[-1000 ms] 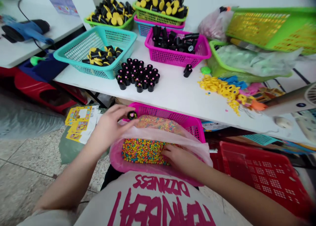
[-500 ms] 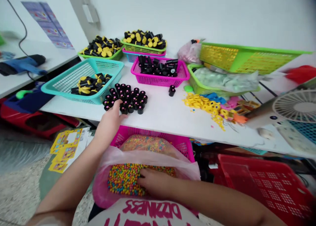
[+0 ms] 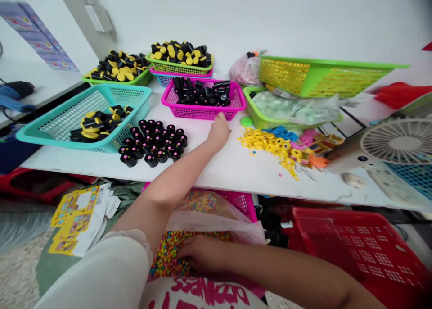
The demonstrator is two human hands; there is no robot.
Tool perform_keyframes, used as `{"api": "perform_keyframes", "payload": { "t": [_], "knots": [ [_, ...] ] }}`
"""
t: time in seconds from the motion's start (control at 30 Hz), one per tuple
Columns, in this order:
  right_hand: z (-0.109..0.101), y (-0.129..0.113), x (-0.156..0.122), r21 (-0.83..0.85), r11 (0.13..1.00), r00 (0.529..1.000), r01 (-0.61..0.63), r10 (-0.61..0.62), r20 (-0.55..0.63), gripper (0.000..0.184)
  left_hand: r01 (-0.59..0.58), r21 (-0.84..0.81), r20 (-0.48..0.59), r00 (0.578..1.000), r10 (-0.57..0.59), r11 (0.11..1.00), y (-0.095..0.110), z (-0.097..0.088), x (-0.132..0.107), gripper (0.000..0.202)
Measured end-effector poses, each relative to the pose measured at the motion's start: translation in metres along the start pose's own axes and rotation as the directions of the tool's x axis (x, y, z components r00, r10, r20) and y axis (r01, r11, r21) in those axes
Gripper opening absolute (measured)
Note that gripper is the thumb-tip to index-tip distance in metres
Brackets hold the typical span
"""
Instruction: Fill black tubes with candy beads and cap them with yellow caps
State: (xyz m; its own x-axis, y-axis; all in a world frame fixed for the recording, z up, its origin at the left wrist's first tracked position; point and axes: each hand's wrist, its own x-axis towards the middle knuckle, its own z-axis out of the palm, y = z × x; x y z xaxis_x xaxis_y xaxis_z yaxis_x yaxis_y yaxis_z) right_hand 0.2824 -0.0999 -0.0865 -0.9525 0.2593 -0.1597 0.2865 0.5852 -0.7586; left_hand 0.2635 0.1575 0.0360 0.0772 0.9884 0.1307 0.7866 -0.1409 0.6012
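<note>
Beads sit under the right hand, its fingers spread flat on them, while the left hand, fingers together and any hold hidden, reaches across the worktop to the front wall of a magenta basket of black tubes

Bright, even light is washing over the white wall and counter, and we are seeing only faint shadows under the pink basket. Wide-angle distortion is bowing the counter's edge and stretching the fan at right, while we are losing sharpness on the speckled floor at lower left.
</note>
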Motion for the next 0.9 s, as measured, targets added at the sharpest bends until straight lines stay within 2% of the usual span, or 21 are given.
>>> {"api": "perform_keyframes", "payload": {
  "t": [0.07, 0.13, 0.2, 0.27, 0.33, 0.4, 0.47, 0.53, 0.57, 0.63, 0.7, 0.8, 0.9],
  "knots": [
    [-0.001, 0.001, -0.001, 0.017, 1.000, 1.000, -0.025, 0.025, -0.014, 0.037, 0.023, -0.004, -0.005, 1.000, -0.023, 1.000, 0.003, 0.003, 0.005, 0.056],
    [-0.003, 0.002, -0.003, 0.045, 0.998, 0.999, -0.039, 0.040, -0.026, 0.035, 0.017, 0.017, -0.001, 1.000, -0.017, 1.000, 0.005, -0.002, 0.002, 0.056],
    [-0.005, 0.003, -0.006, 0.094, 0.995, 0.998, -0.038, 0.042, -0.038, 0.035, -0.060, 0.050, 0.012, 0.998, 0.060, 0.997, 0.003, -0.016, -0.010, 0.054],
    [-0.005, 0.004, -0.009, 0.152, 0.988, 0.997, -0.038, 0.047, -0.056, 0.036, -0.188, 0.065, 0.040, 0.982, 0.186, 0.980, -0.003, -0.036, -0.034, 0.051],
    [-0.005, 0.003, -0.010, 0.207, 0.977, 0.995, -0.054, 0.070, -0.074, 0.038, -0.313, 0.032, 0.081, 0.947, 0.310, 0.949, -0.015, -0.062, -0.072, 0.048],
    [-0.005, 0.001, -0.011, 0.259, 0.963, 0.991, -0.080, 0.106, -0.085, 0.039, -0.391, -0.051, 0.138, 0.908, 0.394, 0.919, -0.030, -0.089, -0.122, 0.042],
    [-0.005, -0.002, -0.011, 0.315, 0.943, 0.986, -0.104, 0.140, -0.094, 0.037, -0.367, -0.149, 0.238, 0.888, 0.393, 0.918, -0.049, -0.111, -0.178, 0.027],
    [-0.006, -0.007, -0.012, 0.372, 0.921, 0.982, -0.115, 0.161, -0.097, 0.032, -0.309, -0.221, 0.371, 0.851, 0.372, 0.925, -0.070, -0.122, -0.231, 0.021],
    [-0.007, -0.009, -0.012, 0.397, 0.910, 0.980, -0.119, 0.171, -0.098, 0.030, -0.271, -0.228, 0.398, 0.851, 0.344, 0.935, -0.081, -0.124, -0.255, 0.021],
    [-0.010, -0.014, -0.014, 0.443, 0.888, 0.978, -0.122, 0.183, -0.098, 0.027, -0.184, -0.214, 0.393, 0.883, 0.257, 0.959, -0.102, -0.121, -0.295, 0.024],
    [-0.013, -0.021, -0.016, 0.478, 0.870, 0.977, -0.119, 0.188, -0.099, 0.024, -0.096, -0.187, 0.376, 0.912, 0.161, 0.978, -0.117, -0.114, -0.323, 0.026],
    [-0.020, -0.036, -0.022, 0.479, 0.871, 0.970, -0.112, 0.201, -0.138, 0.022, -0.021, -0.185, 0.372, 0.924, 0.090, 0.983, -0.130, -0.105, -0.349, 0.021],
    [-0.024, -0.054, -0.026, 0.388, 0.916, 0.947, -0.098, 0.206, -0.246, 0.025, -0.001, -0.217, 0.368, 0.926, 0.083, 0.976, -0.133, -0.101, -0.361, 0.021]
  ]
}}
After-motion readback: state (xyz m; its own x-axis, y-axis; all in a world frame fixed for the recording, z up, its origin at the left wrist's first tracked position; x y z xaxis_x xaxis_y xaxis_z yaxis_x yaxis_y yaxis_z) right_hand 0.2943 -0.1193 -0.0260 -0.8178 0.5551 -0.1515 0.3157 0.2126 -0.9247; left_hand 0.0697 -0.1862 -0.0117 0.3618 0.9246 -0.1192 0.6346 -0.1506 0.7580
